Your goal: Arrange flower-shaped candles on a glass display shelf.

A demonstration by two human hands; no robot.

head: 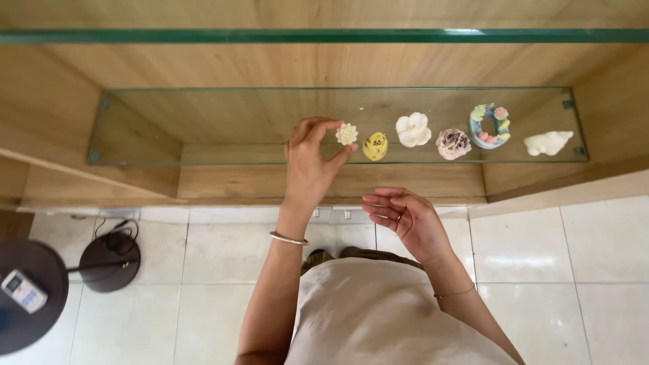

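Note:
My left hand [309, 162] reaches up to a glass shelf [203, 128] and pinches a small cream flower-shaped ornament [347, 134] between thumb and fingertips, at or just above the glass. My right hand [405, 217] hovers lower, palm up, fingers loosely spread, holding nothing. Along the shelf to the right stand a yellow rose-shaped piece [376, 146], a white flower piece [413, 129], a purplish-brown flower piece [453, 144], a blue ring decorated with small flowers [489, 126] and a white shell-shaped piece [547, 142].
The shelf sits in a wooden wall unit with another glass shelf [324, 36] above. Below are white floor tiles, a round dark fan base with a cable [109, 260], and a dark round table [27, 297] carrying a white remote control [22, 291].

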